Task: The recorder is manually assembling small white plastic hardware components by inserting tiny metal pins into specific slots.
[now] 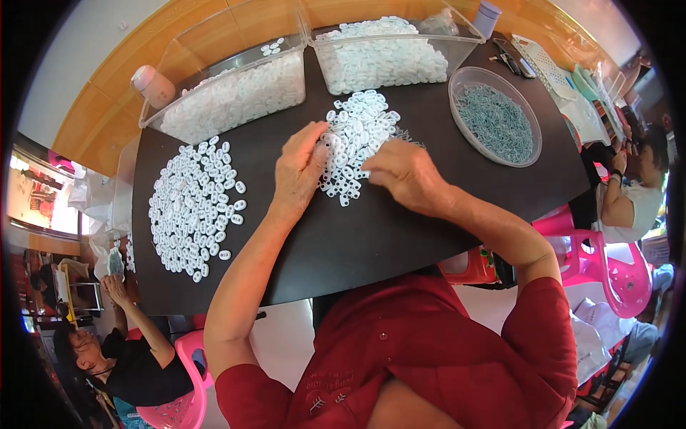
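In the head view, the left hand [299,168] and right hand [411,175] bend their fingers beside a pile of small white plastic pieces [357,132] on the dark surface [321,250]. I can't tell if either grips one. Soft, little pinches should work best.

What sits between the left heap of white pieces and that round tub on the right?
Between them, the head view shows the left hand, the middle pile of white pieces, some thin greyish pieces and the right hand.
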